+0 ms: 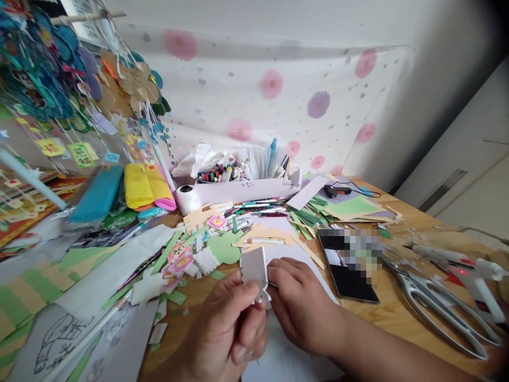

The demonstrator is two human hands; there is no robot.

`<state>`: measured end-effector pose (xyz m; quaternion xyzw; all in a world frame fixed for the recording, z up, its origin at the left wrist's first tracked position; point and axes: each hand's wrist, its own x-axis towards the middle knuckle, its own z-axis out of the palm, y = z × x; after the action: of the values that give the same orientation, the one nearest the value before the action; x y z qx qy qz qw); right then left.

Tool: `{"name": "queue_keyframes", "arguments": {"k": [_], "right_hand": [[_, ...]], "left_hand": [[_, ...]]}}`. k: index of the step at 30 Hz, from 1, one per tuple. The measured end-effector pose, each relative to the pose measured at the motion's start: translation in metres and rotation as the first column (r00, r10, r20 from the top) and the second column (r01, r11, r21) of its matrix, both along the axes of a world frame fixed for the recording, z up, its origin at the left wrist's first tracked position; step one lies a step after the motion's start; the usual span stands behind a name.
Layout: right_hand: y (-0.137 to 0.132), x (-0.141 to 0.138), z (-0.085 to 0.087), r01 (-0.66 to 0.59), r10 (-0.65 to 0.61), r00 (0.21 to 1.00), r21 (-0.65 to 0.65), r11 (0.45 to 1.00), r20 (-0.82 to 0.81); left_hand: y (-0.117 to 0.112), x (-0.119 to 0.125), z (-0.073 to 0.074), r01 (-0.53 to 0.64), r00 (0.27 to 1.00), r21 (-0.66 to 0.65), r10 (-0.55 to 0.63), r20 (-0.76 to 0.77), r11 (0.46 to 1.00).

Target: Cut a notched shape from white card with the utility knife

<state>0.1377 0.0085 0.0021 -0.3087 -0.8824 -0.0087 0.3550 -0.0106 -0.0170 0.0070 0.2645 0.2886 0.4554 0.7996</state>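
My left hand (pixel 230 326) pinches the lower edge of a small grey card cutout (pixel 253 268), held upright above the wooden table (pixel 401 313). My right hand (pixel 304 307) is curled close beside it, its fingertips touching the cutout's right edge. Whether the right hand holds anything else is hidden by the fingers. Both hands hover over a white sheet (pixel 294 252) lying on the table.
Large scissors (pixel 437 302) and a glue gun (pixel 469 270) lie at the right. A dark tablet (pixel 350 265) sits beside my hands. A white box of markers (pixel 246 183), paper scraps, a tape roll (pixel 188 199), felt rolls and hanging paper ornaments (pixel 59 74) crowd the left and back.
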Motion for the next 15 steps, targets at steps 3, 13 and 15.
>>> {"name": "queue_keyframes", "arguments": {"k": [3,13,15], "right_hand": [[0.002,0.001,0.0,0.017,-0.017,0.999,0.013,1.0,0.032],[0.006,-0.003,-0.005,-0.024,0.024,0.999,0.016,1.0,-0.024],[0.007,-0.004,-0.009,-0.015,0.018,0.998,0.057,0.998,-0.063]], "left_hand": [[0.001,0.003,-0.001,-0.14,0.98,0.109,0.153,-0.127,0.984],[0.004,-0.004,-0.002,0.002,1.0,0.021,-0.002,0.0,1.0],[0.002,-0.005,-0.006,-0.008,1.0,0.041,0.008,-0.001,0.999]]}}
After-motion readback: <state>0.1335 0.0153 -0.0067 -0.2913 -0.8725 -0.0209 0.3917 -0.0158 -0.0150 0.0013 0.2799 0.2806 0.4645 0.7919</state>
